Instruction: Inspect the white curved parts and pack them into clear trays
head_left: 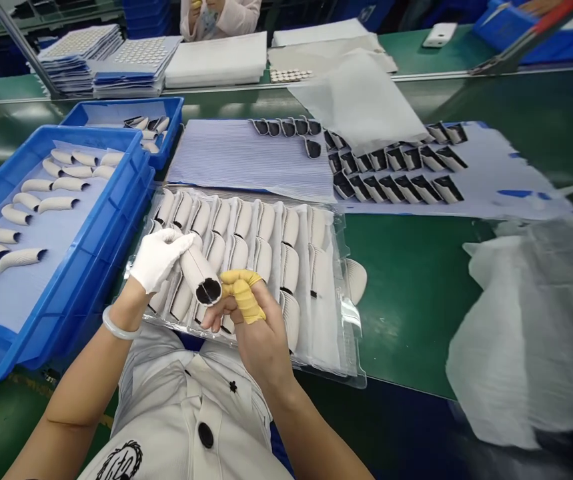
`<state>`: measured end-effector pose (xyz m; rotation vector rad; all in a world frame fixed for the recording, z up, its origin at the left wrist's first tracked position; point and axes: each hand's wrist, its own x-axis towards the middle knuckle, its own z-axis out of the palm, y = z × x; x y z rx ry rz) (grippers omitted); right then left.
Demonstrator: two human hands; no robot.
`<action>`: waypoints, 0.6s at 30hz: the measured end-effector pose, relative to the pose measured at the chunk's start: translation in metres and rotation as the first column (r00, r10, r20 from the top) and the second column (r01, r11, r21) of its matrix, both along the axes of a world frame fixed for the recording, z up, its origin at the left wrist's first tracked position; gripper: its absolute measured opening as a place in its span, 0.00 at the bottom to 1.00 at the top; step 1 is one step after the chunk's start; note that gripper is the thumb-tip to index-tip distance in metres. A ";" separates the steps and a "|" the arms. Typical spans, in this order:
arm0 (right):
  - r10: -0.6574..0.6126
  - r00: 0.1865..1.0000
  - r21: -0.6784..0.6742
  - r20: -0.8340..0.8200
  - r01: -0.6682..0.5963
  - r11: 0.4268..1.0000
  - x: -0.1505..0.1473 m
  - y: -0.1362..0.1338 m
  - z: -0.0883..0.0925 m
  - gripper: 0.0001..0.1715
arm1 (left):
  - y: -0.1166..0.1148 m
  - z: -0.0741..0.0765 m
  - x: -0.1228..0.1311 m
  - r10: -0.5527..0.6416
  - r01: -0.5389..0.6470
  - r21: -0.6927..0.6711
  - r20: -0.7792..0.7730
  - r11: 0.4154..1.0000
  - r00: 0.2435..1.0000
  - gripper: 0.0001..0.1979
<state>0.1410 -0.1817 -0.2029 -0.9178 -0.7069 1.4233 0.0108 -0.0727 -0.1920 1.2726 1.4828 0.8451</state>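
My left hand (159, 260), in a white glove, is closed around the upper end of a beige ribbed tube-like cover (196, 267). The cover is tilted, and its dark-lined open end faces me. My right hand (261, 327) has yellow finger cots (249, 303) on the thumb and a finger, which are bent closed at the rim of that open end. Beneath both hands lies a clear plastic tray (356, 347) holding rows of similar covers (291, 267). One more cover (355, 281) sticks out at the tray's right side.
Stacked blue bins (116, 207) at left hold loose covers. Behind the tray, ribbed sheets (246, 157) carry dark-lined pieces (401, 190), partly under a translucent sheet (366, 100). Thin plastic wrapping (506, 333) lies at right. Across the bench, a person's sleeve (239, 17) shows behind paper stacks (216, 60).
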 end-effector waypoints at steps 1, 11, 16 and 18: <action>-0.007 1.000 0.005 0.001 0.007 1.000 0.003 -0.001 0.000 0.15 | 0.000 -0.003 0.004 -0.012 0.012 -0.018 0.009 1.000 1.000 0.17; -0.114 0.988 -0.120 0.109 0.127 0.985 0.019 -0.001 -0.010 0.19 | 0.003 -0.019 0.033 -0.043 0.042 -0.052 -0.011 0.998 0.999 0.15; -0.135 0.929 -0.182 0.344 0.207 0.961 0.030 -0.003 -0.037 0.20 | -0.002 -0.025 0.051 -0.019 0.090 0.277 -0.249 0.957 0.968 0.12; -0.171 0.843 -0.126 0.511 0.270 0.954 0.039 -0.011 -0.050 0.17 | -0.004 -0.025 0.062 -0.123 0.244 0.336 -0.344 0.910 0.931 0.10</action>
